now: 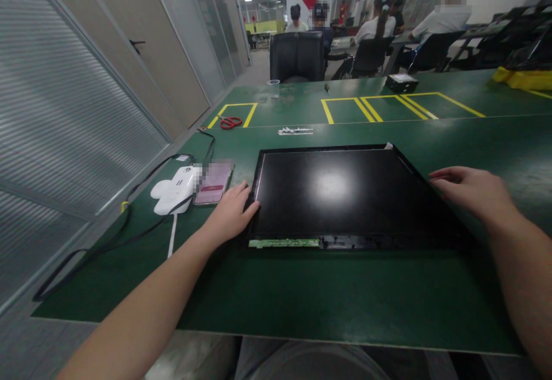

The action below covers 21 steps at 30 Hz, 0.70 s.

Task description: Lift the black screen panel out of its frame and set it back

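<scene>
A black LCD panel (371,204) lies flat on the green table, screen side up, with a bright reflection in its middle. A narrow green circuit board (284,243) runs along the left part of its near edge. My left hand (230,212) grips the panel's left edge, its thumb on the frame and its fingers beside it. Close to the right edge is my right hand (478,193), fingers stretched toward the panel and a little apart; I cannot tell whether they touch it. A small pale piece (388,146) sits at the far right corner.
Left of the panel lie a phone (213,183), a white charger-like device (176,190) and a black cable (142,230). Red-handled scissors (230,122), a plastic cup (273,88) and a small black box (401,83) stand farther back. Several people sit beyond a black chair (296,55).
</scene>
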Tool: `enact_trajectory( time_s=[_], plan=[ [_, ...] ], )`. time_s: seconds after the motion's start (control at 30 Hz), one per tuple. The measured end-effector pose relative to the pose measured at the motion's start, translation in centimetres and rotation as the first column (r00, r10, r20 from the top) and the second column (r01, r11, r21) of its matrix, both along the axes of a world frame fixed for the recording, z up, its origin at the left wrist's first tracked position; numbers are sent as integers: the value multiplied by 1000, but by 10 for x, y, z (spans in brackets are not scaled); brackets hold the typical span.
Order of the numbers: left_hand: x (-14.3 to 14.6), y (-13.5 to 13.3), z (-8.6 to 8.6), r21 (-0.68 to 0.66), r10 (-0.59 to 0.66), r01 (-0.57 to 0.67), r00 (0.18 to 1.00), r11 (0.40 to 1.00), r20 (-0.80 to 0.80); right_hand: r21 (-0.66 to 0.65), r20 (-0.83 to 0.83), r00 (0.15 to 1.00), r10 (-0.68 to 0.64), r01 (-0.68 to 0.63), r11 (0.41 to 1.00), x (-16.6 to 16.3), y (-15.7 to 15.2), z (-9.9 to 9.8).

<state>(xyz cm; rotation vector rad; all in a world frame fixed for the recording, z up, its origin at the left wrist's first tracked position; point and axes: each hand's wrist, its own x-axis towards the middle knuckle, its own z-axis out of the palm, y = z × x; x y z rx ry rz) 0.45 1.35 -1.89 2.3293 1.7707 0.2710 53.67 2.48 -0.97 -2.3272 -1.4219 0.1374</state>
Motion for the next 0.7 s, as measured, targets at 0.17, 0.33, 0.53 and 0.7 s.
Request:
enact_trajectory(
  time_s=[0.17,0.33,0.53,0.7],
  plan=[
    [-4,5,-3,2,-14,14,999,1000,48,25,-11,998,55,-55,998,-8,-1,1],
    [-6,9,-4,0,-9,9,995,1000,102,13,-16,998,53,-53,998,-19,-4,8],
    [1,6,5,-11,30,-28,959,1000,280,0,-18,999,40,-40,999,-25,-6,14],
    [13,-7,21,-112,118,-56,714,992,690,-13,-22,1000,13,-13,1000,-31,-8,18]
  ],
)
